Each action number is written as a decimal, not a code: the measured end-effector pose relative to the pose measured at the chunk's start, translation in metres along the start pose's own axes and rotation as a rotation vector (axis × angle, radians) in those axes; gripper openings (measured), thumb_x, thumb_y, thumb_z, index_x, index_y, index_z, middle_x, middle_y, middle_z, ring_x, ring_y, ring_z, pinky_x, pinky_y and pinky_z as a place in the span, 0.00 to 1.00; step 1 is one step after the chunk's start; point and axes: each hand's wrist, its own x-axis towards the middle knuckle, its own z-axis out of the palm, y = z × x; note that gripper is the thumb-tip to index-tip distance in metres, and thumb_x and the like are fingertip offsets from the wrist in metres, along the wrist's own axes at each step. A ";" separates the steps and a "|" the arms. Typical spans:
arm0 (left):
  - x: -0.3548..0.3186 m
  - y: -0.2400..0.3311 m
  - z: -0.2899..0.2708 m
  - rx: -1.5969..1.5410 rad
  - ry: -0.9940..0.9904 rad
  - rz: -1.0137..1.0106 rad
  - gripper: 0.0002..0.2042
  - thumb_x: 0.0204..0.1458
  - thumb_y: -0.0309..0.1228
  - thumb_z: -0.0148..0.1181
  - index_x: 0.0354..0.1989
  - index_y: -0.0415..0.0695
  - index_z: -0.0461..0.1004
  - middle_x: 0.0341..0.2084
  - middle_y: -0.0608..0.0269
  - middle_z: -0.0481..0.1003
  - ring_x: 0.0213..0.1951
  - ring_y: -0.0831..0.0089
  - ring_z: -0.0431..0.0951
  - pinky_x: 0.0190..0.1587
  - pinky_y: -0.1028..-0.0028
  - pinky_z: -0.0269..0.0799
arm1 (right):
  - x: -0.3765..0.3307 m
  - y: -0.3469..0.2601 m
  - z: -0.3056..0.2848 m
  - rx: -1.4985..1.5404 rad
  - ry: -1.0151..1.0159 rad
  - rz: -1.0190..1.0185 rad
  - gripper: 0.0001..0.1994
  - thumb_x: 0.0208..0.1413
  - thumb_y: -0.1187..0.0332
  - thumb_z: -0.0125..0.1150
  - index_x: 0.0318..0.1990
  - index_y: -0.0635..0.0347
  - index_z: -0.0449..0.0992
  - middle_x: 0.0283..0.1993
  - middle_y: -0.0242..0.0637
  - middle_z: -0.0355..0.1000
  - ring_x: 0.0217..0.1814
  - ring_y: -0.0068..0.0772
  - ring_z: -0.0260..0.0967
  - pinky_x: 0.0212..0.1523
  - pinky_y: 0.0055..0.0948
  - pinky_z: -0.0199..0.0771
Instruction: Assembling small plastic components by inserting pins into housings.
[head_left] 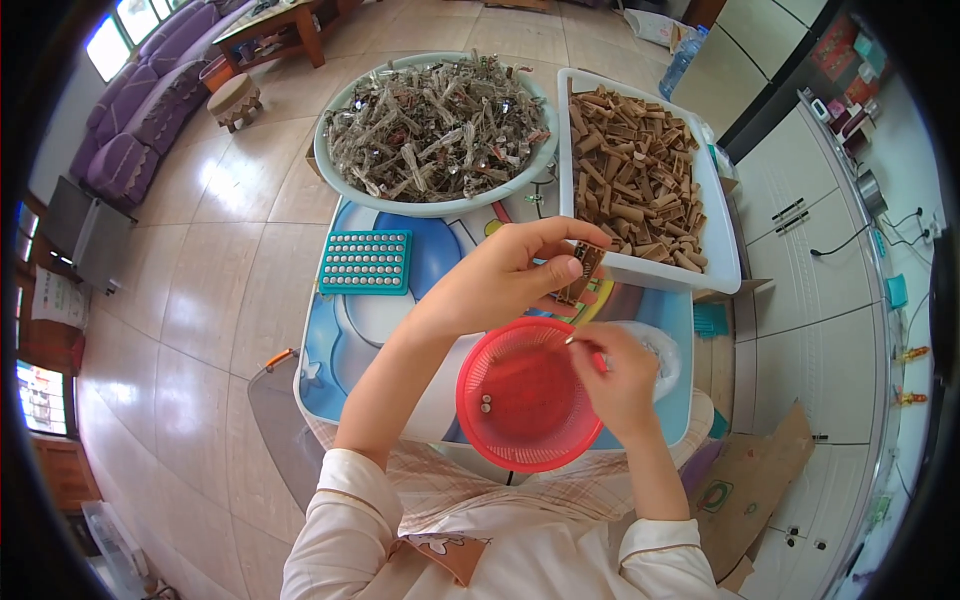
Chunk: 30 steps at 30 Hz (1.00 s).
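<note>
My left hand (515,270) pinches a small brown half-tube piece (586,262) with a dark strip along it, near the front edge of the white bin. Over the right rim of a red plastic basket (530,463), my right hand (618,378) holds a tiny round silvery piece (570,340) between thumb and fingertips. Two similar round silvery pieces (486,403) lie at the left inside the basket. To the left, a teal tray (325,262) carries rows of small round silvery pieces; what they are is too small to tell.
A pale green basin (330,165) heaped with clear plastic-like pieces stands at the table's far side. Beside it, a white bin (725,250) is full of brown half-tube pieces. A clear plastic bag (660,355) lies right of the basket. Flattened cardboard (765,480) leans by the cabinets.
</note>
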 end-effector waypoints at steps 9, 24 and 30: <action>-0.002 -0.002 0.009 0.100 -0.011 0.012 0.13 0.52 0.21 0.45 0.46 0.37 0.64 0.29 0.63 0.71 0.31 0.81 0.70 0.33 0.80 0.71 | 0.046 -0.013 -0.007 -0.100 0.472 -0.377 0.14 0.37 0.83 0.62 0.33 0.62 0.68 0.30 0.37 0.71 0.31 0.35 0.71 0.30 0.26 0.71; -0.002 0.000 -0.002 0.129 0.063 0.047 0.12 0.52 0.23 0.45 0.45 0.37 0.65 0.28 0.63 0.71 0.29 0.82 0.70 0.33 0.80 0.71 | 0.003 -0.009 0.020 0.069 -0.190 0.011 0.09 0.44 0.76 0.56 0.36 0.60 0.69 0.36 0.38 0.68 0.35 0.31 0.67 0.32 0.26 0.69; -0.004 0.004 -0.005 0.142 0.058 0.083 0.12 0.53 0.23 0.44 0.46 0.37 0.64 0.29 0.65 0.71 0.29 0.82 0.70 0.32 0.81 0.69 | -0.027 -0.003 0.066 -0.091 -0.645 -0.222 0.07 0.42 0.70 0.56 0.30 0.59 0.69 0.31 0.38 0.66 0.35 0.35 0.67 0.32 0.31 0.71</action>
